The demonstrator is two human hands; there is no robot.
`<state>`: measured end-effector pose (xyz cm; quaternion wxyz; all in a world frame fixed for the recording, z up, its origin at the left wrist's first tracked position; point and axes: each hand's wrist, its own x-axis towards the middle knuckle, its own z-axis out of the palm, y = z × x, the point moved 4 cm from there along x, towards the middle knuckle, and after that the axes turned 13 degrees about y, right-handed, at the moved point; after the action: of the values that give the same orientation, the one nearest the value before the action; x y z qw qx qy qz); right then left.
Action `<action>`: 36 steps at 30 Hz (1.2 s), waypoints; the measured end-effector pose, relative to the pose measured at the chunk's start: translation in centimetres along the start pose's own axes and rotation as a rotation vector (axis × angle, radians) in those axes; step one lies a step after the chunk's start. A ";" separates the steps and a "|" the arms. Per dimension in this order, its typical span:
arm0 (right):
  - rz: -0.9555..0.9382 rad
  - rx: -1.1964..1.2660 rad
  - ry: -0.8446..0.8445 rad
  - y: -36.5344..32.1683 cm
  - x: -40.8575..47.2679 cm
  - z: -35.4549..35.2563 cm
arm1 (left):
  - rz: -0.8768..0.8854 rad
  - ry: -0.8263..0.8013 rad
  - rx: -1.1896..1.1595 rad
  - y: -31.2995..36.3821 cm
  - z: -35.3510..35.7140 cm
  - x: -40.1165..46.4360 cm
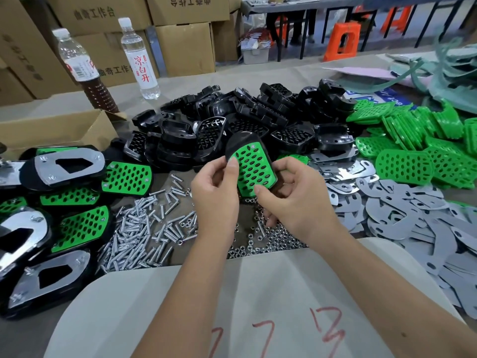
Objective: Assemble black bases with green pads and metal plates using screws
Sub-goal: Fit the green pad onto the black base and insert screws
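Both hands, left (215,192) and right (296,200), pinch black base (241,140) with green pad (254,169) seated, above screws (144,228). Step: screw fitting. Next: metal plate (402,202), right of screws.

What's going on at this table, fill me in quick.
A person is assembling pedal-like parts by hand. Both the left hand and right hand hold a black base with a green pad fitted on it, over loose screws and nuts. Finished units sit at left, spare bases behind, metal plates at right.
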<state>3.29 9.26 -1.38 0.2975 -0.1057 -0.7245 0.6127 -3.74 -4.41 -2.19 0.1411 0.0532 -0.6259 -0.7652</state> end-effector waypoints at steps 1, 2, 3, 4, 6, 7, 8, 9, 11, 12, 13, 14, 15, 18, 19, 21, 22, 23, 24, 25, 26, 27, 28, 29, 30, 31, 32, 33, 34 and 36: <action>-0.041 -0.024 0.049 -0.2 0.0 -0.1 | -0.013 -0.035 -0.016 0.2 0.3 -0.4; -0.091 -0.064 0.108 -0.4 -0.1 -0.2 | -0.034 -0.075 -0.045 0.4 0.6 -0.9; -0.152 -0.125 0.170 -0.6 -0.1 -0.4 | -0.049 -0.118 -0.069 0.6 0.9 -1.4; -0.219 -0.204 0.222 -0.9 -0.1 -0.4 | -0.062 -0.158 -0.085 0.8 1.2 -1.9; -0.338 -0.355 0.289 -1.4 -0.2 -0.4 | -0.090 -0.222 -0.086 1.0 1.7 -2.6; -0.388 -0.408 0.310 -1.7 -0.3 -0.3 | -0.101 -0.242 -0.082 1.0 1.8 -2.8; -0.440 -0.451 0.325 -2.0 -0.4 -0.2 | -0.105 -0.262 -0.086 1.0 1.9 -2.9; -0.495 -0.489 0.333 -2.4 -0.5 -0.2 | -0.107 -0.285 -0.099 1.0 2.0 -3.0; -0.583 -0.556 0.325 -3.0 -0.7 -0.1 | -0.145 -0.319 -0.140 0.9 2.1 -2.9; -0.616 -0.582 0.311 -3.1 -0.8 -0.1 | -0.177 -0.314 -0.158 0.8 2.0 -2.8; -0.645 -0.602 0.293 -3.2 -0.9 -0.1 | -0.209 -0.295 -0.171 0.7 1.9 -2.7; -0.667 -0.617 0.273 -3.4 -0.9 0.0 | -0.245 -0.272 -0.183 0.6 1.7 -2.5; -0.678 -0.626 0.253 -3.4 -1.0 0.1 | -0.282 -0.250 -0.191 0.4 1.5 -2.3; -0.664 -0.607 0.183 -3.2 -1.0 0.3 | -0.345 -0.184 -0.229 0.3 1.1 -1.8; -0.647 -0.598 0.153 -3.0 -0.9 0.4 | -0.355 -0.164 -0.241 0.3 1.0 -1.6; -0.620 -0.547 0.086 -2.6 -0.9 0.6 | -0.376 -0.135 -0.242 0.3 0.8 -1.2; -0.622 -0.508 0.064 -2.5 -0.9 0.7 | -0.386 -0.126 -0.244 0.3 0.8 -1.1; -0.632 -0.473 0.062 -2.4 -0.9 0.7 | -0.392 -0.122 -0.245 0.3 0.7 -1.0; -0.639 -0.444 0.083 -2.4 -0.8 0.5 | -0.394 -0.122 -0.248 0.3 0.7 -1.0; -0.633 -0.417 0.125 -2.4 -0.7 0.3 | -0.398 -0.119 -0.254 0.3 0.7 -0.9; -0.611 -0.390 0.179 -2.4 -0.5 0.0 | -0.404 -0.112 -0.263 0.3 0.6 -0.9; -0.574 -0.364 0.233 -2.2 -0.3 -0.4 | -0.411 -0.104 -0.274 0.4 0.6 -0.9; -0.519 -0.336 0.274 -2.0 -0.1 -0.7 | -0.421 -0.096 -0.288 0.3 0.5 -0.9; -0.444 -0.299 0.289 -1.6 0.1 -0.9 | -0.430 -0.087 -0.304 0.3 0.5 -0.8; -0.362 -0.260 0.276 -1.3 0.3 -0.9 | -0.435 -0.079 -0.318 0.3 0.5 -0.8; -0.290 -0.225 0.249 -1.0 0.4 -0.9 | -0.436 -0.072 -0.329 0.3 0.4 -0.8; -0.235 -0.188 0.217 -0.9 0.4 -0.7 | -0.432 -0.069 -0.337 0.4 0.4 -0.8; -0.190 -0.148 0.180 -0.8 0.3 -0.6 | -0.425 -0.072 -0.339 0.4 0.4 -0.8; -0.152 -0.114 0.142 -0.7 0.3 -0.3 | -0.416 -0.080 -0.334 0.4 0.4 -0.8; -0.091 -0.056 0.073 -0.5 0.3 0.0 | -0.405 -0.100 -0.311 0.3 0.4 -0.8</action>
<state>3.19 9.31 -0.82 0.3484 -0.1031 -0.7341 0.5736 -3.02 -3.86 -1.84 -0.0397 0.1171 -0.4835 -0.8666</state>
